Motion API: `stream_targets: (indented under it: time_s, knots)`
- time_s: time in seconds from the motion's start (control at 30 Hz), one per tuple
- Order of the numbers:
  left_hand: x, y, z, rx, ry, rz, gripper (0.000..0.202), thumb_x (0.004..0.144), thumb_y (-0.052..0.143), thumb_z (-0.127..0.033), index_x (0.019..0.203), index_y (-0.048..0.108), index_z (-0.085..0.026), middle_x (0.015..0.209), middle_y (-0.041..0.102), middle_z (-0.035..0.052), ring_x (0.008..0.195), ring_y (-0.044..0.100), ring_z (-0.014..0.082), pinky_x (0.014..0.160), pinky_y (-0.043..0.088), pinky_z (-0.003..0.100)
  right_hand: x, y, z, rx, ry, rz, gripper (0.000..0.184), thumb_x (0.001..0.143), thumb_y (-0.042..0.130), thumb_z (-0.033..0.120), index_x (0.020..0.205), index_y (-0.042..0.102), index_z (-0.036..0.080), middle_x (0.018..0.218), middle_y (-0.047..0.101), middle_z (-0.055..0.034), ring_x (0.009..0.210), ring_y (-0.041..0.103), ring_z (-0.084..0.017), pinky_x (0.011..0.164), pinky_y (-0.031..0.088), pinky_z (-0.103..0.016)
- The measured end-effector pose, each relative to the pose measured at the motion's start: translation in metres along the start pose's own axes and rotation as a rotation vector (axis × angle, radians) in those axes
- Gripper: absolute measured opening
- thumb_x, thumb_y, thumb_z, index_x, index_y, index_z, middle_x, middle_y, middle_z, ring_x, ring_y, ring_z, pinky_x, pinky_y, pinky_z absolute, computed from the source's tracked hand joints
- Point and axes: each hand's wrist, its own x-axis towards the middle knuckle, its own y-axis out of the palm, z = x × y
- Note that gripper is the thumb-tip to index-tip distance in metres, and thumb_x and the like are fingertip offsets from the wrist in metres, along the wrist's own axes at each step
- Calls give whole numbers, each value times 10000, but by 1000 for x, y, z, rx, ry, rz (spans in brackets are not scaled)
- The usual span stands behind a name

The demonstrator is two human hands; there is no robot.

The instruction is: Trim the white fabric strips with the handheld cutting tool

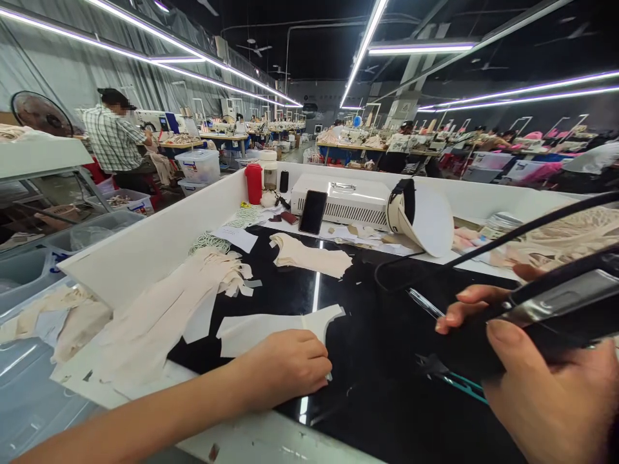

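Note:
My left hand (pixel 285 365) lies on the glossy black worktop (pixel 387 335), fingers curled down onto the near edge of a cream cut fabric piece (pixel 271 328). My right hand (pixel 541 380) is closed around a black hand tool with a metal body (pixel 556 309) at the right; a black cable (pixel 507 238) runs from it up and to the right. A stack of cream cut pieces (pixel 159 316) lies left of my left hand. Another cream piece (pixel 309 254) rests farther back on the worktop.
White walls (pixel 159 238) border the worktop. At the back stand a white machine box (pixel 348 200), a black phone (pixel 313 211), a red bottle (pixel 253 183) and a curved white card (pixel 425 216). Scissors (pixel 454 380) lie near my right hand. Other people work at distant tables.

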Motion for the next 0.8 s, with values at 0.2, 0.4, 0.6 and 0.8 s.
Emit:
stream_targets:
  time_s: [0.2,0.4,0.6,0.8]
  knots:
    - [-1,-4,-4,-127,-112,-41,172,1062,601,-154,923,702,-158,942,737,45,887,689,184,866,546,286,-25,41,8,200,31,82,631,751,932,320,1314,650,351,860,713,0,608,654,-210,489,605,-375]
    - [-5,-4,-4,-264,-177,-79,136,1063,619,-177,991,733,-161,1031,748,43,928,697,182,862,548,282,-51,66,5,384,93,225,498,863,860,387,1291,611,333,838,667,19,641,643,-179,517,605,-327]
    - [-5,0,-3,-290,-164,-92,148,1074,610,-192,1013,739,-151,1047,760,58,961,712,194,901,552,286,-56,79,2,416,98,239,457,877,849,382,1262,610,320,842,653,22,644,637,-175,551,584,-330]
    - [-2,1,-5,-270,-140,-119,170,1075,586,-162,988,731,-149,1018,767,48,951,712,192,919,544,290,-57,80,1,405,106,238,461,855,871,390,1232,620,307,825,652,23,649,611,-168,552,570,-312]
